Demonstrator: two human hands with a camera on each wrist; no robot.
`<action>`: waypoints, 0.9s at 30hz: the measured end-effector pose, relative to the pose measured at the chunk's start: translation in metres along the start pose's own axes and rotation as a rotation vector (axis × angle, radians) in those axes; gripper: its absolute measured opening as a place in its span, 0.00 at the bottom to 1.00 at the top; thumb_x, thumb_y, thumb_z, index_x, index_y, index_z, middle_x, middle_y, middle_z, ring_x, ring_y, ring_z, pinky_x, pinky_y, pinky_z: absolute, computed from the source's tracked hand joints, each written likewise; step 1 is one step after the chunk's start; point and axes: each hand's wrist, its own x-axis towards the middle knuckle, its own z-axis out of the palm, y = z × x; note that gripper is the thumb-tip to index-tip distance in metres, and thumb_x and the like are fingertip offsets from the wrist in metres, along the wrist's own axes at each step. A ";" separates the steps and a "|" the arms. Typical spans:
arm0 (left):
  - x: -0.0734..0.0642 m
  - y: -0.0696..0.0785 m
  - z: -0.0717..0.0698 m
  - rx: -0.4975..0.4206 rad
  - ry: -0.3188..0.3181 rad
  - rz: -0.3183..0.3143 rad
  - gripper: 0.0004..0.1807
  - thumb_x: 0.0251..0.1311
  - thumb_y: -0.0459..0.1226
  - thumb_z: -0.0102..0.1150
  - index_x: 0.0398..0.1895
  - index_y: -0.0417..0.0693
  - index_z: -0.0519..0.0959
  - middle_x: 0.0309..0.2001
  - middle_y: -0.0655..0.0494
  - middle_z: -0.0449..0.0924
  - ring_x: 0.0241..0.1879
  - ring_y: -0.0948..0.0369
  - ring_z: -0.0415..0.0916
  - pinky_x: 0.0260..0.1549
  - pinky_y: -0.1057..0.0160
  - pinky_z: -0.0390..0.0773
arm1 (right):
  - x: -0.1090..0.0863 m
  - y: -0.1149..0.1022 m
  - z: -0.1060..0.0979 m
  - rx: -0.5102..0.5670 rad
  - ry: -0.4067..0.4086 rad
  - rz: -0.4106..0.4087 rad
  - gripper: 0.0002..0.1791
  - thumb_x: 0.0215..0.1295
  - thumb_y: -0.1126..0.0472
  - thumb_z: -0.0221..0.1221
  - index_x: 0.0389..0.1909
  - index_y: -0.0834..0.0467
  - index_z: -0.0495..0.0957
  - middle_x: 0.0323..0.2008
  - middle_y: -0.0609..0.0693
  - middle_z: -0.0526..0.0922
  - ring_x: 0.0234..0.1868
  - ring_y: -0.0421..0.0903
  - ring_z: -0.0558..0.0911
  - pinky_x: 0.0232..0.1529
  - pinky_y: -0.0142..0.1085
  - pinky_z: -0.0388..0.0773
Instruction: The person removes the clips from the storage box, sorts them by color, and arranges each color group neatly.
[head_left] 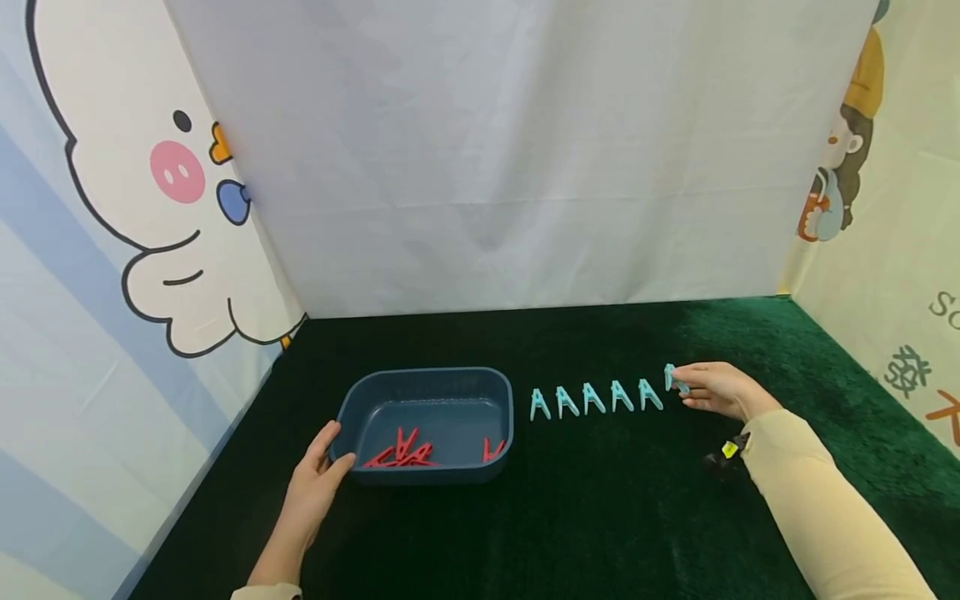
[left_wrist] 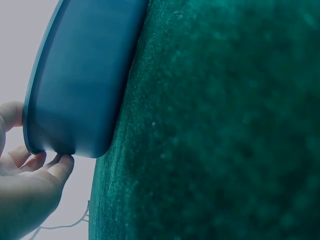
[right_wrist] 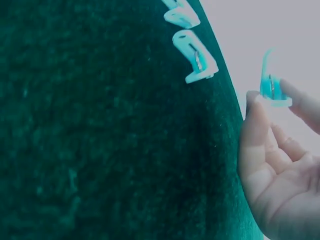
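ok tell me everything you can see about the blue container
The blue container is an open-topped, rounded rectangle with a thin rim and fairly smooth walls, plastic by the look of it. It stands upright on the dark green cloth, left of the row of light-blue clips. Several red clips lie loose inside, toward the near side. The left hand grips its near-left corner, fingers against the outside.

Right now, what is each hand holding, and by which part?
Right hand: a turquoise plastic clothespin, by its spread handles. Left hand: a blue rectangular tub, by its near left corner.
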 end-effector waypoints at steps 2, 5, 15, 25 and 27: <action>0.000 0.000 0.000 0.003 0.000 0.002 0.31 0.68 0.33 0.44 0.71 0.39 0.48 0.72 0.47 0.38 0.68 0.50 0.41 0.62 0.54 0.50 | 0.001 0.001 -0.001 -0.016 0.011 0.006 0.29 0.67 0.56 0.53 0.60 0.73 0.58 0.36 0.48 0.74 0.33 0.40 0.76 0.40 0.34 0.77; 0.001 0.000 0.000 0.005 0.001 -0.002 0.31 0.68 0.34 0.44 0.71 0.39 0.48 0.72 0.48 0.38 0.68 0.50 0.41 0.62 0.54 0.51 | 0.002 0.003 -0.002 -0.032 0.025 0.011 0.26 0.67 0.57 0.53 0.57 0.71 0.63 0.35 0.49 0.76 0.32 0.40 0.76 0.39 0.34 0.77; 0.000 0.001 0.000 0.008 0.006 -0.004 0.31 0.68 0.34 0.44 0.71 0.40 0.48 0.72 0.48 0.39 0.68 0.50 0.41 0.62 0.54 0.51 | 0.005 0.008 0.001 -0.149 0.076 -0.004 0.27 0.67 0.58 0.53 0.57 0.75 0.63 0.33 0.50 0.74 0.31 0.41 0.77 0.37 0.34 0.79; 0.000 0.001 0.000 0.008 0.006 -0.005 0.31 0.68 0.34 0.44 0.71 0.40 0.48 0.72 0.48 0.39 0.68 0.51 0.41 0.62 0.55 0.51 | 0.010 0.009 0.008 -0.410 0.148 -0.040 0.24 0.66 0.57 0.54 0.51 0.75 0.70 0.46 0.65 0.72 0.37 0.48 0.77 0.34 0.38 0.79; 0.000 0.001 0.000 0.006 0.007 -0.007 0.31 0.67 0.34 0.44 0.71 0.40 0.49 0.72 0.48 0.39 0.68 0.51 0.41 0.62 0.55 0.51 | 0.012 0.009 0.009 -0.422 0.166 -0.038 0.22 0.65 0.58 0.54 0.50 0.74 0.71 0.43 0.62 0.73 0.34 0.46 0.76 0.32 0.37 0.79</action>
